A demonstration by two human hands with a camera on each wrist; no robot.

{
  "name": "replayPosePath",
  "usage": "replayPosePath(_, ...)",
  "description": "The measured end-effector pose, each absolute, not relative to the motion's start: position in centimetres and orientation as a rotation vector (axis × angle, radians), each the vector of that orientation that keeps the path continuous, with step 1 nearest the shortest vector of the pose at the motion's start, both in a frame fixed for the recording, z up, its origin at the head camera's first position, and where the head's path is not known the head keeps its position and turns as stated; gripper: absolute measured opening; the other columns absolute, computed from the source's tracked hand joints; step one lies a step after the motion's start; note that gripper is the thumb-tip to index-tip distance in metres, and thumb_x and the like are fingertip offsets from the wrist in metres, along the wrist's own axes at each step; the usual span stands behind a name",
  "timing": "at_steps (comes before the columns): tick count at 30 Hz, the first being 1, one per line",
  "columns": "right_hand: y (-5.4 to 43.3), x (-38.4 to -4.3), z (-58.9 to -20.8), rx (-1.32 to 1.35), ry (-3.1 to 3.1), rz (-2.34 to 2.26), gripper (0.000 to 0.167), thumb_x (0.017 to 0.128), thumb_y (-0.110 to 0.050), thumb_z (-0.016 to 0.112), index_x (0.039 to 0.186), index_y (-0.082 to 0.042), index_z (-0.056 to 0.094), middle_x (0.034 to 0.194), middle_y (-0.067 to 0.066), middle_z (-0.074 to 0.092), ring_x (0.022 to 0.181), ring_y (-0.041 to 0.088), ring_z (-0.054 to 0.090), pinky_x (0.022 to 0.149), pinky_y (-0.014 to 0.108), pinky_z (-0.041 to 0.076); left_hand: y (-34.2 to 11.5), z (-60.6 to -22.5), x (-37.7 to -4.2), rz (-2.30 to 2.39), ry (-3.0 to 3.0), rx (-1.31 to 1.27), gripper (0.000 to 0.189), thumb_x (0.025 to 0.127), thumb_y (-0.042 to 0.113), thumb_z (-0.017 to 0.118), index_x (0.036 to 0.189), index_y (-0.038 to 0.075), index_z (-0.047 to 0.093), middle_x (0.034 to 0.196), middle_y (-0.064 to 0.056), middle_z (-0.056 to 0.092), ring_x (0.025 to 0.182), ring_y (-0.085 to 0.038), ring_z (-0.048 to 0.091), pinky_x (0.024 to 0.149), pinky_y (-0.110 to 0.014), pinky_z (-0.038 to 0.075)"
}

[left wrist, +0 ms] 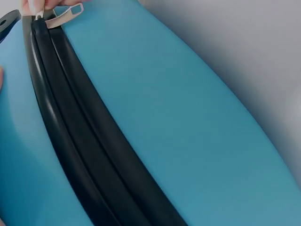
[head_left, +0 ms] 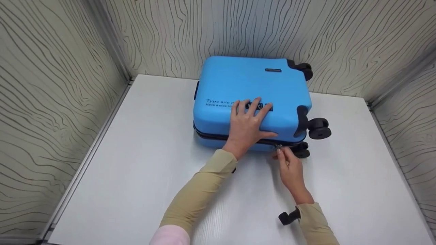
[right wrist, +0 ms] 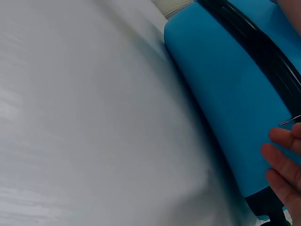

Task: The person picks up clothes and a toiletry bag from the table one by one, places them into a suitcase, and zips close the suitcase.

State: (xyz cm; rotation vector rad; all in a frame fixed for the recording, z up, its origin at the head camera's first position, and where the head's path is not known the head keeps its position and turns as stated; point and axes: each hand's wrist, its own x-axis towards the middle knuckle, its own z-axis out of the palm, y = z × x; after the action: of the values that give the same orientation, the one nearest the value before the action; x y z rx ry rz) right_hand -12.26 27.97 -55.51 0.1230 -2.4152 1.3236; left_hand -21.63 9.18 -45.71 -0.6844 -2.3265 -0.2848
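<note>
A light blue hard-shell suitcase lies flat on its side, its black zipper seam facing the person. My left hand rests on the lid with fingers spread over the printed lettering and thumb along the front edge. At the seam's right end, near the wheels, my right hand pinches a small metal zipper pull between thumb and forefinger. In the left wrist view, a metal pull juts out beside those fingertips, and the zipper band runs down from there. The right wrist view shows curled fingers near the seam.
Black caster wheels stick out from the suitcase's right end. It stands on a white table, close to the wood-grain patterned back panel. Similar panels rise on both sides. A black wrist mount hangs by the right sleeve.
</note>
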Motion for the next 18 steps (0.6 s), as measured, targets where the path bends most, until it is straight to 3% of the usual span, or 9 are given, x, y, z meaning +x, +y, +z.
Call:
replayPosePath(4, 27.9, -12.3, -55.6, 0.080, -2.418, 1.336, 0.021, 0.108, -0.019, 0.054, 0.102, -0.004, 0.067, 0.094, 0.004, 0.071, 0.090, 0.019, 0.067, 0.080, 0.021, 0.048, 9.2, -45.7, -21.6, -0.296, -2.323, -0.692, 0.095, 0.071, 0.088, 0.062, 0.147, 0.031, 0.057, 0.148, -0.006, 0.054, 0.133, -0.031, 0.047, 0.114, -0.054, 0.029)
replayPosePath(9, 28.1, -12.0, -55.8, -0.009, -2.395, 1.331, 0.022, 0.102, -0.028, 0.067, 0.107, -0.007, 0.067, 0.101, 0.001, 0.070, 0.093, 0.015, 0.064, 0.082, 0.030, 0.051, 9.2, -45.7, -21.5, -0.297, -2.329, -0.704, 0.094, 0.073, 0.087, 0.062, 0.148, 0.031, 0.056, 0.149, -0.006, 0.053, 0.133, -0.031, 0.046, 0.114, -0.055, 0.029)
replayPosePath(12, 28.2, -11.9, -55.9, -0.025, -2.326, 1.306, 0.024, 0.098, -0.025, 0.072, 0.107, -0.004, 0.066, 0.100, 0.002, 0.069, 0.091, 0.015, 0.063, 0.082, 0.036, 0.051, 9.2, -45.7, -21.4, -0.291, -2.341, -0.704, 0.094, 0.074, 0.087, 0.062, 0.148, 0.031, 0.056, 0.149, -0.006, 0.052, 0.133, -0.031, 0.046, 0.114, -0.055, 0.028)
replayPosePath(18, 28.1, -12.1, -54.9, 0.069, -2.152, 1.128, 0.013, 0.092, -0.008, 0.077, 0.096, -0.001, 0.067, 0.090, 0.003, 0.068, 0.083, 0.012, 0.062, 0.076, 0.024, 0.049, 8.9, -45.8, -21.4, -0.266, -2.360, -0.702, 0.094, 0.074, 0.087, 0.061, 0.150, 0.031, 0.054, 0.151, -0.006, 0.051, 0.134, -0.031, 0.045, 0.114, -0.055, 0.028)
